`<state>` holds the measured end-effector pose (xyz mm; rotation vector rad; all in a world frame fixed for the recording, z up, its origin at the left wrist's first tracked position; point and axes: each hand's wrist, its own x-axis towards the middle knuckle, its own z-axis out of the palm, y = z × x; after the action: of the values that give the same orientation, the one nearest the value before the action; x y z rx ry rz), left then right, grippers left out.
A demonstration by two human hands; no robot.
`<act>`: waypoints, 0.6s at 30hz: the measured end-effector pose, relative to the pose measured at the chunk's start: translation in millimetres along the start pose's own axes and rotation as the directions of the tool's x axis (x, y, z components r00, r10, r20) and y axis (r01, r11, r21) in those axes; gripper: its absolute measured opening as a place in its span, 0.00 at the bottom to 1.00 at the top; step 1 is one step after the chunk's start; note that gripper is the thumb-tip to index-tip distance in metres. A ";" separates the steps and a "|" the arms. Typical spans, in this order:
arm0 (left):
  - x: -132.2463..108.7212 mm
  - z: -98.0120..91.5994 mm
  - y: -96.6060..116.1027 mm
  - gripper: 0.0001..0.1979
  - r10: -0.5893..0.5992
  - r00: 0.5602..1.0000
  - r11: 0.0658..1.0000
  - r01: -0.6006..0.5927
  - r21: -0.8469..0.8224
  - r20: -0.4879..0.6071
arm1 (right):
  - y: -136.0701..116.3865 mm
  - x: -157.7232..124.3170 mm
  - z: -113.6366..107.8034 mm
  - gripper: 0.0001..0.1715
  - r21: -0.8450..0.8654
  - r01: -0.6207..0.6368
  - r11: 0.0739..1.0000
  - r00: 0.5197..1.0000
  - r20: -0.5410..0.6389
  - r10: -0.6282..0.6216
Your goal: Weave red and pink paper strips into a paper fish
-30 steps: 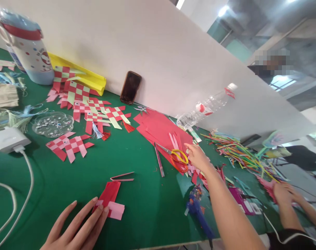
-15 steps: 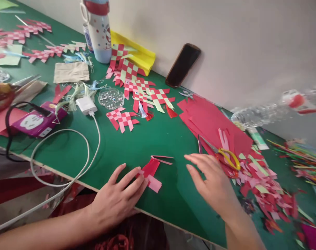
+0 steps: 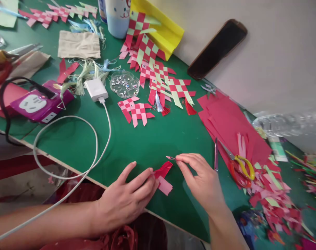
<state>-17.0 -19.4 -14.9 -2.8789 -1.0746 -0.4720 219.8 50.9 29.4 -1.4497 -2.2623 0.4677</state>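
Along the far edge of the green bench (image 3: 184, 137), against a pale wall (image 3: 277, 59): a dark phone (image 3: 216, 48), leaning at a tilt; a folded yellow sheet (image 3: 171, 29); the lower part of a blue-and-white bottle (image 3: 118, 21); farther right, a clear plastic bottle (image 3: 288, 124). In front of the yellow sheet, overlapping checkered paper fish (image 3: 149, 52). Nearer the middle, a clear scalloped dish (image 3: 125, 85) of small toy eyes, with a red-and-pink fish pair (image 3: 139, 114) just beside. Toward the left end, a beige cloth (image 3: 79, 45), a purple power socket (image 3: 40, 102) and a white adapter (image 3: 96, 89), with a white cable (image 3: 109, 128) looping out over the near edge. Toward the right end, stacked red sheets (image 3: 225, 111), yellow-and-orange scissors (image 3: 248, 168) partly across them, and loose paper scraps (image 3: 274, 201).

Close to the near edge, a red-and-pink paper piece (image 3: 164, 185), partly under the left hand (image 3: 135, 192): fingers extended and loosely spread, forefinger raised clear, other fingertips resting on the paper; thumb hidden. Just to its right, the right hand (image 3: 199, 180): pinched between thumb and forefinger, a thin folded strip (image 3: 171, 158), tip pointing left above the paper; material unclear.
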 end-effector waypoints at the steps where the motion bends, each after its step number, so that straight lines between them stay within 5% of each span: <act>1: -0.1 0.6 0.2 0.18 -0.001 1.000 1.000 0.001 0.002 -0.007 | -2.0 -0.8 -1.6 0.07 0.032 -0.027 0.999 1.000 0.001 0.027; 15: -0.7 5.3 3.6 0.17 -0.042 0.998 0.999 0.042 0.012 -0.039 | -9.0 -20.9 -3.6 0.11 0.246 -0.295 0.923 0.955 0.043 0.294; 18: -1.7 5.1 3.1 0.18 -0.034 0.999 0.999 0.034 0.015 -0.024 | -15.2 -20.1 -6.9 0.12 0.370 -0.252 0.894 0.968 0.087 0.237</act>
<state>-14.8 -22.2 -20.0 -2.8384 -1.1201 -0.4961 219.0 26.8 39.5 -1.5283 -1.8828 0.9629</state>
